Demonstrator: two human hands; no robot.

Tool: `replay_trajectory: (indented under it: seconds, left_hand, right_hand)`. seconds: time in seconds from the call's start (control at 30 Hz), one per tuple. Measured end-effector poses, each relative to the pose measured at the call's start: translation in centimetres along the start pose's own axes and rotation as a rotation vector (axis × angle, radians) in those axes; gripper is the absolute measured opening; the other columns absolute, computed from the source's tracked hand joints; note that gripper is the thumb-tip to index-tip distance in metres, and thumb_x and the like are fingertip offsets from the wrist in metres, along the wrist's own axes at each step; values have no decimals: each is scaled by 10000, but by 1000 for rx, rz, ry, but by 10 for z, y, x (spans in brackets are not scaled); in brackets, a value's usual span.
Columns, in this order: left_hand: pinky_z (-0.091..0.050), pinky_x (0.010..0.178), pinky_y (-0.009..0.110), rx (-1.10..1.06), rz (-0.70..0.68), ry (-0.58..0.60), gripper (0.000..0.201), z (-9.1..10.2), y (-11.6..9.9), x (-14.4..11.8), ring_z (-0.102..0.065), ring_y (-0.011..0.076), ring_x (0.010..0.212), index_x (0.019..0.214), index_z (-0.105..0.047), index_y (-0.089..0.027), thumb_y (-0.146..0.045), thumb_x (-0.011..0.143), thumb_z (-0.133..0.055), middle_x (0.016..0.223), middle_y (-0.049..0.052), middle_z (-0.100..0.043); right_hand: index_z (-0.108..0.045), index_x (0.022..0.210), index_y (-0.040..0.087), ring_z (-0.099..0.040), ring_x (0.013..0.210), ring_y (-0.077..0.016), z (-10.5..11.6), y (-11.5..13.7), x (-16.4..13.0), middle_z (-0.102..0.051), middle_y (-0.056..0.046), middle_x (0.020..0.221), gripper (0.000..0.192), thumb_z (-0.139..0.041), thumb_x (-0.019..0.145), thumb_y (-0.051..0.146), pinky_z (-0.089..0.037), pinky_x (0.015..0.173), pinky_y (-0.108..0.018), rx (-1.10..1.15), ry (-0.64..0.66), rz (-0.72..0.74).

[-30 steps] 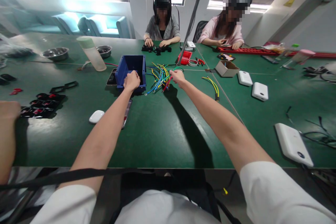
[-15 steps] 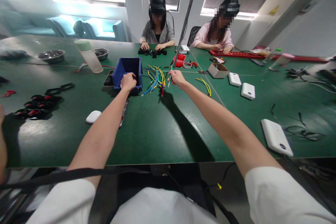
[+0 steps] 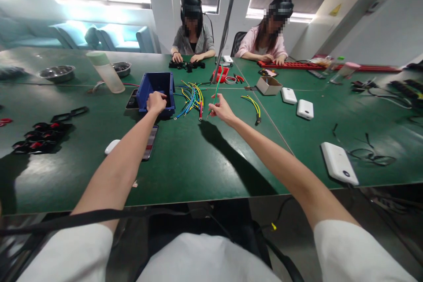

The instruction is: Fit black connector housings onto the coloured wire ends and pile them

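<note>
- A green wire (image 3: 217, 90) stands up slantwise from the right hand (image 3: 222, 109), above the table (image 3: 185, 167); thumb and fingers pinch it low down.
- Just left of that hand, a pile of wires (image 3: 192, 99) in blue, yellow, green and red lies on the table.
- Next to the pile is a blue bin (image 3: 171, 84), its open front facing the wearer.
- The left hand (image 3: 156, 102) is at the bin's front, fingers curled inward; whether they grip anything cannot be told.
- A phone (image 3: 151, 142) lies beside the left forearm.
- Right of the right hand, a few yellow-green wires (image 3: 254, 106) lie apart from the pile.
- Beyond are a red box (image 3: 224, 72) and a cardboard box (image 3: 268, 88).
- Two people, one in a grey top (image 3: 207, 40), one in pink (image 3: 248, 45), sit across the table.
</note>
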State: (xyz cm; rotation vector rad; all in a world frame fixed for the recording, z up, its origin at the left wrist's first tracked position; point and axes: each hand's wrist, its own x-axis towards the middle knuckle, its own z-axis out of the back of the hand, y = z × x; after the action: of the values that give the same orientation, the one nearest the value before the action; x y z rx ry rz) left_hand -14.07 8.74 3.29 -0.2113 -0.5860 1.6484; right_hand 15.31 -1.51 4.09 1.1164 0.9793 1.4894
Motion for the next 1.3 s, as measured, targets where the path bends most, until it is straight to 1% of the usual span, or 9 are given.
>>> replay_trajectory:
  seconds: [0.13, 0.27, 0.43, 0.6, 0.8, 1.0, 1.17, 1.23, 1.3]
  left_hand:
    - [-478, 962, 447, 8, 13, -15, 339, 3, -4, -4, -633, 316, 1044, 1064, -729, -230, -263, 740, -637, 1092, 119, -696]
    - [-483, 947, 445, 7, 40, -14, 324, 6, -8, -7, -638, 319, 1025, 1037, -727, -199, -264, 732, -638, 1065, 133, -701]
    - [-482, 948, 448, 4, 40, 3, 325, 6, -8, -8, -635, 329, 1037, 1022, -723, -184, -260, 712, -664, 1056, 142, -703]
    - [-499, 924, 432, -4, 36, -7, 308, 2, -5, -4, -645, 323, 1013, 993, -737, -191, -259, 697, -689, 1023, 133, -709]
    - [-509, 908, 401, 9, 11, -16, 291, -3, 0, 4, -650, 302, 1012, 1021, -737, -217, -255, 740, -669, 1035, 114, -713]
    - [-498, 937, 367, 25, -33, -4, 331, -5, 3, 6, -639, 264, 1048, 1085, -717, -253, -249, 762, -648, 1087, 74, -708]
    - [-479, 974, 315, -45, -58, -27, 304, -3, 0, 4, -645, 231, 1046, 1073, -731, -209, -264, 788, -638, 1066, 81, -716]
    - [-478, 970, 275, -120, -86, -60, 294, -1, -2, 3, -658, 204, 1016, 1067, -736, -190, -250, 798, -634, 1047, 73, -726]
    - [-484, 954, 257, -215, -95, -132, 292, 3, -2, 3, -667, 189, 993, 1067, -737, -178, -255, 803, -639, 1050, 65, -731]
  right_hand:
    - [-351, 1128, 259, -592, 503, -103, -3, -1, -20, -652, 50, 699, 429, -596, 802, 390, -487, 509, -224, 218, 22, -35]
    - [-319, 1179, 280, -630, 534, -121, -8, 1, -39, -662, 51, 716, 484, -594, 819, 449, -533, 537, -263, 328, 53, -40]
    - [-343, 1143, 283, -625, 530, -118, -14, -4, -60, -641, 58, 724, 416, -562, 846, 474, -567, 553, -301, 401, 4, -78]
    - [-353, 1027, 273, -586, 504, -97, -19, -25, -73, -627, 66, 716, 329, -562, 855, 461, -572, 560, -295, 504, -76, -80]
    - [-358, 1048, 290, -528, 491, -81, -18, -42, -75, -598, 78, 687, 290, -549, 873, 419, -569, 583, -271, 565, -238, -46]
    - [-388, 1063, 286, -503, 476, -75, -14, -48, -71, -583, 82, 650, 270, -539, 874, 406, -544, 566, -241, 535, -240, -57]
    - [-400, 1070, 283, -487, 471, -71, -15, -51, -69, -582, 80, 656, 259, -528, 873, 394, -543, 562, -243, 522, -230, -55]
    - [-398, 1068, 282, -485, 469, -69, -14, -51, -68, -583, 78, 656, 250, -520, 876, 387, -527, 551, -228, 530, -229, -48]
    - [-394, 1063, 279, -479, 465, -67, -14, -50, -68, -584, 76, 653, 241, -511, 879, 381, -501, 531, -207, 537, -228, -38]
